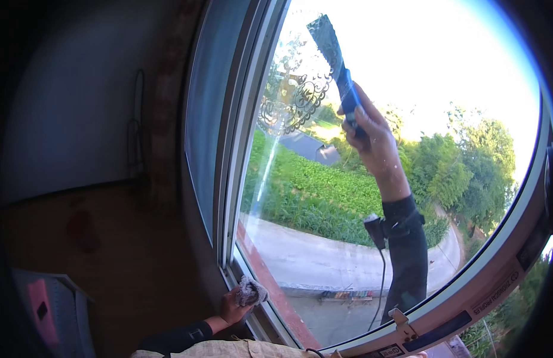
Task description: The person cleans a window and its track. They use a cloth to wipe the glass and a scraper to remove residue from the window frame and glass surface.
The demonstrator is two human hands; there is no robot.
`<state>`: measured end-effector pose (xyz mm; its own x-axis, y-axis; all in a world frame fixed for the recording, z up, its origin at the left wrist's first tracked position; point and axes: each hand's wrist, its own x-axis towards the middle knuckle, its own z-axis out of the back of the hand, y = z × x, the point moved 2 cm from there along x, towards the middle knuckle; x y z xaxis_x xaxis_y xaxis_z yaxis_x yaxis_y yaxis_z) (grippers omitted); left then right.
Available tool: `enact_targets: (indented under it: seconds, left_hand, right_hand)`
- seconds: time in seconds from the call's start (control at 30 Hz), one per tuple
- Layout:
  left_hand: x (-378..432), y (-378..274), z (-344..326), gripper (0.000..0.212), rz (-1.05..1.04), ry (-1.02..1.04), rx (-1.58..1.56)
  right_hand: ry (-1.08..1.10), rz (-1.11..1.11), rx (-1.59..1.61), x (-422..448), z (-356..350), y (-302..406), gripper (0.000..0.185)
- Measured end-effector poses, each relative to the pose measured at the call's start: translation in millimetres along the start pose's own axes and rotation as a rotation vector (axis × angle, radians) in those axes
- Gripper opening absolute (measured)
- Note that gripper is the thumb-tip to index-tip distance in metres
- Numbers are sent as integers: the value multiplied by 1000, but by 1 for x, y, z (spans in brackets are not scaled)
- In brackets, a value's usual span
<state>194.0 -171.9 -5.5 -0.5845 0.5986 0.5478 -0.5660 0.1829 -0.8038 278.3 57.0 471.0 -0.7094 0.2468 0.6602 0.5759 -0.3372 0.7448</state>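
Note:
Beyond the glass pane, my right hand (370, 134) is raised and grips the blue handle of a wide-bladed scraper (328, 44). Its blade points up beside a lacy round window decal (299, 100); whether it touches the glass I cannot tell. A small dark device with a cable (375, 230) is strapped at that wrist. Low in the view, my left hand (234, 306) closes around a crumpled grey cloth (252, 293) at the lower track of the window frame (234, 268).
The sash edge (482, 304) curves along the lower right, with a metal latch (402, 324) on it. A screen panel (214, 112) stands at the left. Indoors, a pale cabinet (61, 308) is at the lower left. Outside lie a concrete road (303, 250) and green plants (321, 183).

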Motion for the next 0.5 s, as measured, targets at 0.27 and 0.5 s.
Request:
enact_targets:
  seconds: [0.27,0.5]
  left_hand:
    - [1,-1,6,48,8,-3,30]
    - [-3,11,-8,51,-31,-12,42]
  right_hand:
    - [13,-98,94,-77,1,-36,62]
    - [-33,-400,277,-222,32,-116,67]
